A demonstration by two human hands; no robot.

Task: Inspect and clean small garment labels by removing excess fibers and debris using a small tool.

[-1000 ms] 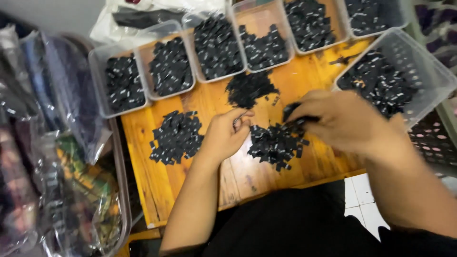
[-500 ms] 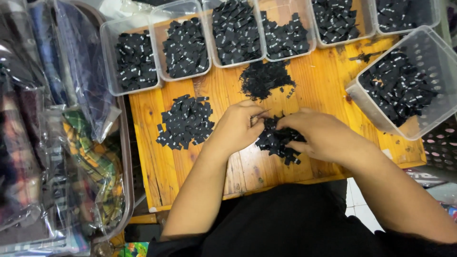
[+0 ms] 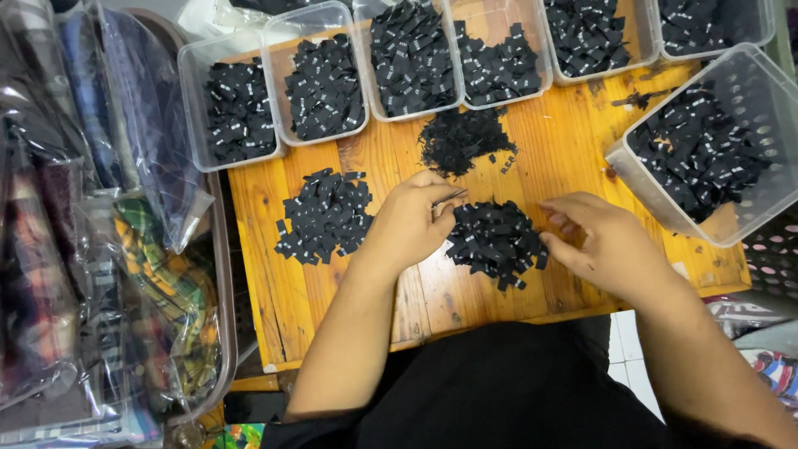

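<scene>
Landmark: centre pile (image 3: 496, 241) of small black fabric labels on the wooden table (image 3: 573, 141).

Change vs half a second ago: both hands were bunched together over the centre pile; now they've split to either side of it. Left hand (image 3: 416, 220) sits at the pile's left edge, thumb and forefinger pinched on a thin stack of labels (image 3: 453, 196) just above the pile's top-left corner. Right hand (image 3: 603, 241) has pulled off to the pile's right, fingers loosely curled, tips touching its edge, nothing visibly gripped. Camera has also shifted slightly. Reads like one batch has been picked out of the pile and sits in the left hand.

Other stock: sorted heap (image 3: 324, 216) left of the centre pile, loose scrap clump (image 3: 464, 140) above it, row of clear tubs (image 3: 324, 79) further up, big clear bin (image 3: 706, 158) up-right.

Hard to tell:
- count of labels in the pinch
- right palm underside hidden, so a tucked label can't be ruled out
- top tubs cropped
- bagged fabrics (image 3: 91, 233) far left blurred by plastic glare
</scene>
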